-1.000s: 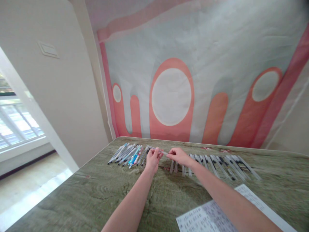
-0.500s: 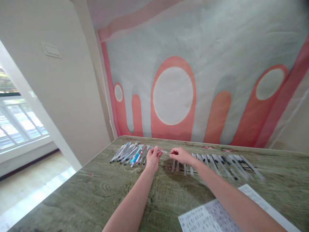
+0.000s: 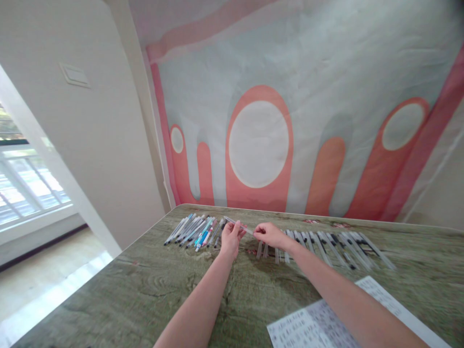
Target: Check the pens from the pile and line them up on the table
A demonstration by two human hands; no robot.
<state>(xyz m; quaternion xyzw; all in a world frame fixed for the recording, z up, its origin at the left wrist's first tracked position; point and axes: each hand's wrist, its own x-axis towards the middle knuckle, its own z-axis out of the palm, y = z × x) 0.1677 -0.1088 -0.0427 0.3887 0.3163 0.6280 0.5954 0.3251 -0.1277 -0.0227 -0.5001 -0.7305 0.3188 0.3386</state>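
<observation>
Wall hanging [image 3: 311, 72]: a big pale cloth with salmon-pink arches and white circles, hung behind the far edge of the surface.
Surface [image 3: 145, 295]: a green-grey wood-grain top that carries everything here; both forearms stretch out over it toward its far edge.
Printed sheet [image 3: 319, 328]: white paper with rows of small print, lying on the near right of the surface under the right forearm; the print is too small to read.
Row of clear tubes [image 3: 326, 244]: a long line of see-through pen barrels and dark-tipped pieces lying side by side, running rightward from the right hand along the far part of the surface.
Bunch of pens [image 3: 195, 230]: grey, blue and pink pens lying close together on a slant, just left of the left hand.
Left hand [image 3: 231, 238]: raised just off the surface, fingers closed in a pinch on the left part of the clear pen.
Right hand [image 3: 270, 235]: near the left hand, thumb and fingertips pinched on the right end of the same pen.
Clear pen [image 3: 238, 224]: a thin transparent barrel held between the two hands, tilted, its far end pointing up-left above the bunch of pens.
</observation>
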